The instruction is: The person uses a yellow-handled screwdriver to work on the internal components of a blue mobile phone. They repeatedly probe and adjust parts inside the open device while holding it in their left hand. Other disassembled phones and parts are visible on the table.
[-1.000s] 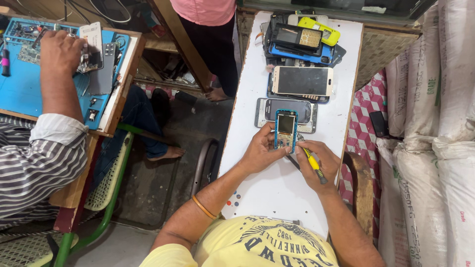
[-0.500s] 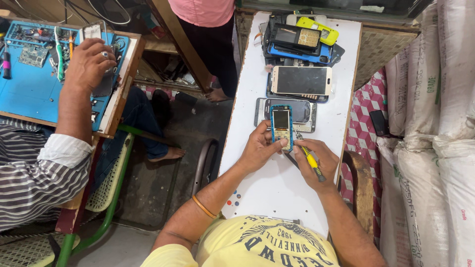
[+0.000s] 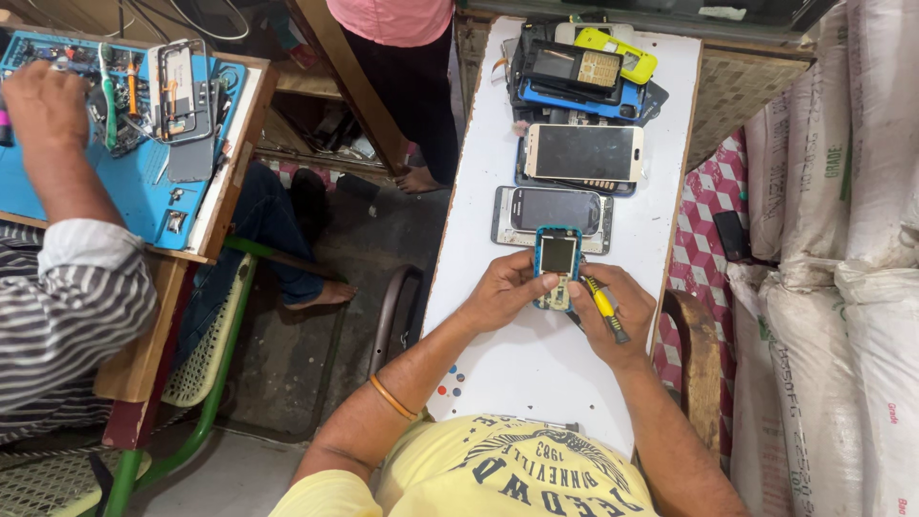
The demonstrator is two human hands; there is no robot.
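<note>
Left hand [image 3: 503, 292] clamped on small blue phone [image 3: 557, 266], centre frame. Right hand [image 3: 613, 311] fingers closed round yellow screwdriver [image 3: 603, 306] (tip hidden) just beside it

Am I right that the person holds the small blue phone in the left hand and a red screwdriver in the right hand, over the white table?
Not quite: the head view shows the screwdriver is yellow, not red. The left hand does hold the small blue phone, and the right hand the screwdriver, over the white table.
</note>
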